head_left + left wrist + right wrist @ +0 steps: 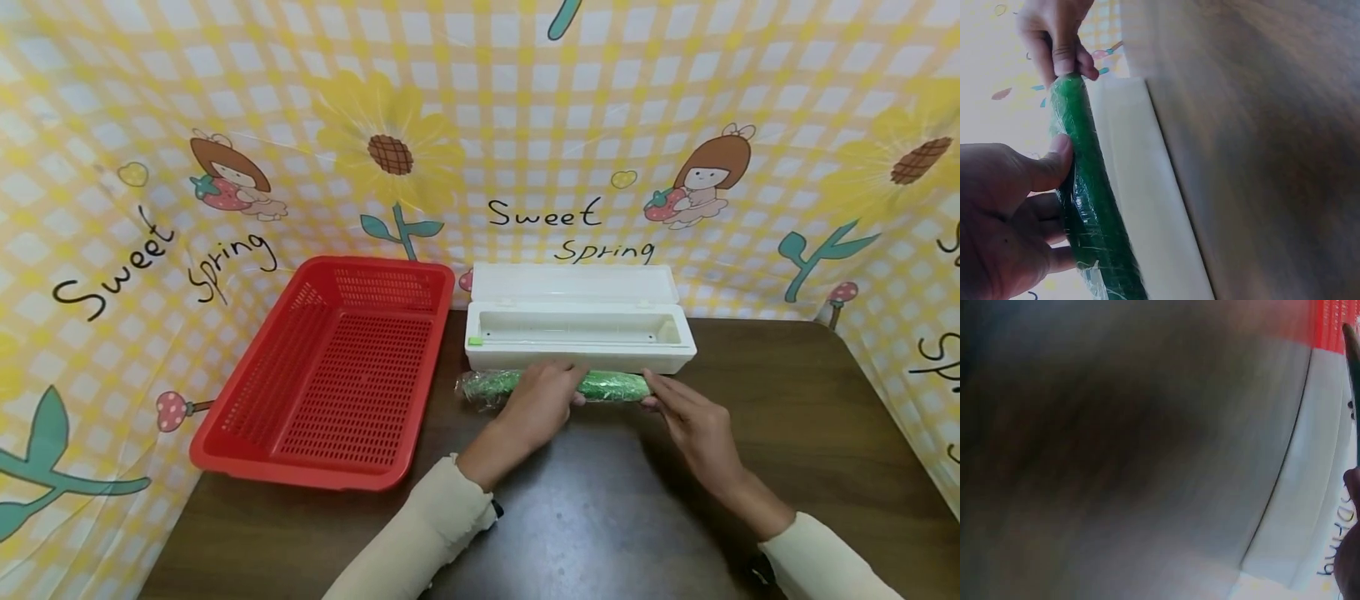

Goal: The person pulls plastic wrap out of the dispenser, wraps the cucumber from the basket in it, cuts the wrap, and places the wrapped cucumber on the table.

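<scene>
A long green cucumber [613,386] wrapped in clear plastic film is held level in front of a white box [577,360]. My left hand [542,398] grips it around the middle, thumb on one side and fingers on the other in the left wrist view. At its right end, my right hand [693,425] pinches the tip between thumb and fingers. Loose film [472,388] bunches past the cucumber's left end. The white box stands with its lid [573,283] raised, showing a long hollow inside. Only a sliver of the right hand [1350,556] shows in the right wrist view.
A red plastic basket [423,392] with a slotted bottom stands left of the white box. Both sit on a dark wooden table [585,517]. A yellow checked cloth [525,108] with printed flowers hangs behind and along the sides. A small green piece [475,341] sits on the box's left front rim.
</scene>
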A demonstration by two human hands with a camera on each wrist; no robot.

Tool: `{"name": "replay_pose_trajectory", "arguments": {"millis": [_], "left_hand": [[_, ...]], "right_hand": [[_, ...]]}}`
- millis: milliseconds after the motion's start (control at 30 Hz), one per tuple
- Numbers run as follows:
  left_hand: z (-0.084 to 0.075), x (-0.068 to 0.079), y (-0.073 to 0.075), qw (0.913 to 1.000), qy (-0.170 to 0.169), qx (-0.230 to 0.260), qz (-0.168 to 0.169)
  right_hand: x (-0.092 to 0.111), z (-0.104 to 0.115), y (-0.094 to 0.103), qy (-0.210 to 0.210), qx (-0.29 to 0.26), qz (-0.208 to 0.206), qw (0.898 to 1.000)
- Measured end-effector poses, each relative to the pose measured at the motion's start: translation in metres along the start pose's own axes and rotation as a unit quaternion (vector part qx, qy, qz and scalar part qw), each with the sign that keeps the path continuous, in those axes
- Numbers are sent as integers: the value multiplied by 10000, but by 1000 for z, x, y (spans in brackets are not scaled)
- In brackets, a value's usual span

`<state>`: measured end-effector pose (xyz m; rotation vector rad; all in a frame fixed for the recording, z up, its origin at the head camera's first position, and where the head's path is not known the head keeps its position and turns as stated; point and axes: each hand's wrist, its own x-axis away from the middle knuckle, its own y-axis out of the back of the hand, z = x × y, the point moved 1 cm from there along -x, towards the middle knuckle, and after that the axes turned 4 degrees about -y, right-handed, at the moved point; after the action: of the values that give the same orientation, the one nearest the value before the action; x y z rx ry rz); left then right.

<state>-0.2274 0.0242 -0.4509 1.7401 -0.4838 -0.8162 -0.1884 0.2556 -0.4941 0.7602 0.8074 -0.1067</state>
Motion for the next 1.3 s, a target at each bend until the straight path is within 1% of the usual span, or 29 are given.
{"name": "replay_pose_trajectory", "arguments": {"millis": [67,167,233,267,333,367,400,433,467,500,533,567,633,700,733,800,833,867,900,933,967,1000,1033,1067,1100,1167,1233,1267,1300], "left_hand": [[0,0,2,10000,-39,46,18],[-1,-1,6,9999,-19,44,104],[-2,-2,8,9999,6,20,157],[-2,-2,9,9998,26,19,188],[-3,-1,10,9997,67,18,233],[-3,-1,11,9997,75,7,247],[-3,-2,12,9997,84,14,250],[-3,-2,13,9997,83,14,235],[-4,-2,14,9997,80,13,211],[-4,-2,15,9998,65,-6,187],[-4,-3,15,9999,36,-22,154],[-5,-3,16,9999,19,-11,125],[-5,-3,18,10000,-8,-15,78],[-4,-3,19,10000,-21,12,39],[-3,-3,20,10000,-19,39,22],[-2,-1,22,10000,-4,68,2],[-1,-1,23,10000,4,96,-4],[-1,-1,24,9999,28,153,-6],[0,0,24,9997,58,217,-7],[0,0,25,9996,84,287,-8],[0,0,26,9993,112,357,-9],[0,0,27,9988,143,460,-12],[0,0,27,9983,172,557,-13],[0,0,28,9977,191,650,-11],[0,0,29,9973,190,703,-11],[0,0,32,9968,185,783,11],[0,1,35,9965,185,814,57],[0,1,36,9966,156,808,80],[0,2,38,9966,127,803,99]], "right_hand": [[0,0,3,755,708,-31,9946],[-1,0,8,1612,1525,125,9750],[-3,1,10,1906,1735,206,9660],[-4,2,11,1893,1760,242,9657],[-8,3,13,1457,1503,313,9773],[-10,4,14,1012,1235,351,9865],[-13,4,15,367,792,447,9952],[-16,4,17,-405,183,599,9972],[-20,4,18,-1250,-540,802,9874],[-23,4,20,-2060,-1318,1034,9641],[-26,3,21,-2817,-2131,1238,9273],[-30,1,22,-3501,-2797,1462,8820],[-35,-1,24,-4463,-4033,1888,7762],[-36,-4,26,-4914,-4989,2160,6804],[-35,-5,26,-4998,-5411,2175,6404],[-31,-6,25,-5014,-6074,2123,5784],[-29,-7,24,-4960,-6302,2086,5598],[-27,-6,23,-4894,-6468,2046,5481],[-25,-6,21,-4799,-6594,1991,5433],[-24,-5,20,-4689,-6662,1906,5477],[-23,-4,18,-4568,-6658,1792,5621],[-22,-3,17,-4431,-6619,1639,5819],[-22,-2,15,-4281,-6498,1481,6104],[-22,-1,14,-4118,-6292,1321,6458],[-22,0,13,-3927,-6001,1155,6873],[-22,3,12,-3392,-5099,945,7849],[-22,5,13,-2674,-3997,799,8731],[-22,5,14,-2195,-3342,752,9135],[-22,6,15,-1685,-2758,697,9437]]}}
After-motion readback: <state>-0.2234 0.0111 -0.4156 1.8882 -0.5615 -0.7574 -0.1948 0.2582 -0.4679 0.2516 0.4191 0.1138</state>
